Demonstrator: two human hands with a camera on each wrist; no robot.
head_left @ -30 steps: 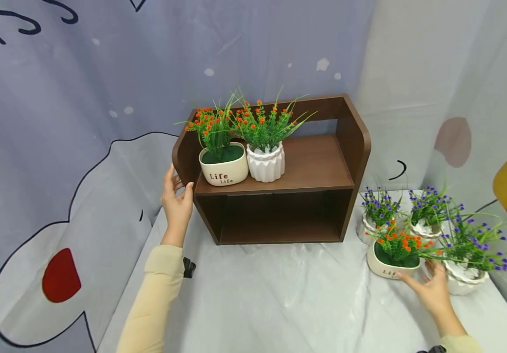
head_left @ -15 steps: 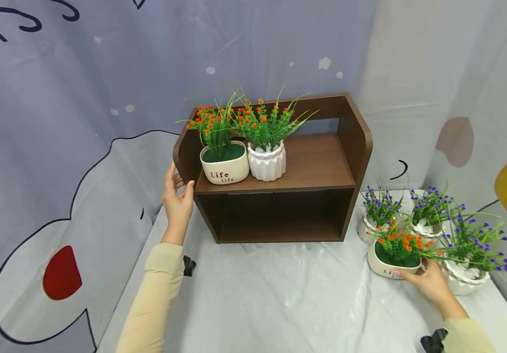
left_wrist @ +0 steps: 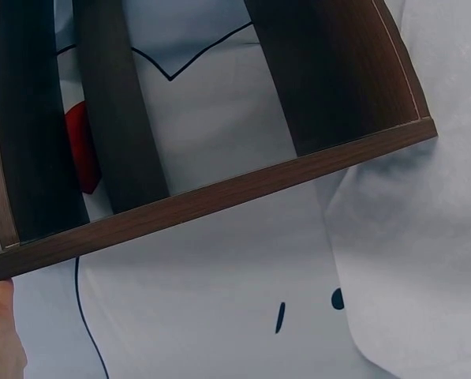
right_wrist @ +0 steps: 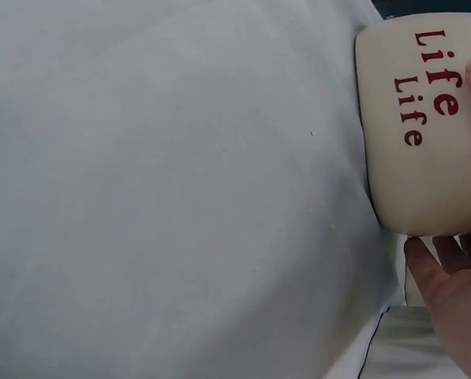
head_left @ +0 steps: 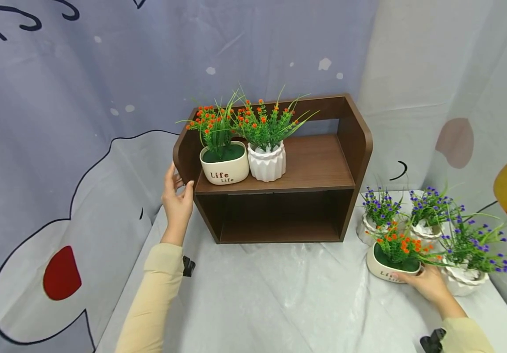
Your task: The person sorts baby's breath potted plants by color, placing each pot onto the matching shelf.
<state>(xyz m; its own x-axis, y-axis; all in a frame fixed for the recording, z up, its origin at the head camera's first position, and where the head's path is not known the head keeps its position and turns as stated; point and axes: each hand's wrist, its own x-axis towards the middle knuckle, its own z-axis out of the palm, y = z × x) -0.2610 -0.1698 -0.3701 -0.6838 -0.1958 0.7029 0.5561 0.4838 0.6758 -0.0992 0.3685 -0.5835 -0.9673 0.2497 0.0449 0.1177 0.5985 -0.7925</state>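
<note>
In the head view, my left hand point(head_left: 177, 208) rests against the left side of a brown wooden shelf point(head_left: 273, 189), thumb by its front edge. The left wrist view shows part of that hand point(left_wrist: 2, 328) at the edge of the shelf point(left_wrist: 219, 197). At the right, my right hand point(head_left: 430, 284) grips an oval cream flowerpot point(head_left: 390, 271) with orange flowers, standing on the table. In the right wrist view, the thumb lies on the printed front of the flowerpot point(right_wrist: 409, 181), and the other fingers are at its end, partly hidden.
On the upper shelf stand another oval "Life" pot point(head_left: 224, 169) and a white fluted pot point(head_left: 267, 164), both with orange flowers. White pots with purple flowers point(head_left: 465, 279) crowd behind and right of my right hand. A printed curtain point(head_left: 258, 49) hangs behind.
My right hand has closed in on the oval flowerpot, its thumb now against the front; the flowerpot has turned slightly. The left hand stays at the shelf's side.
</note>
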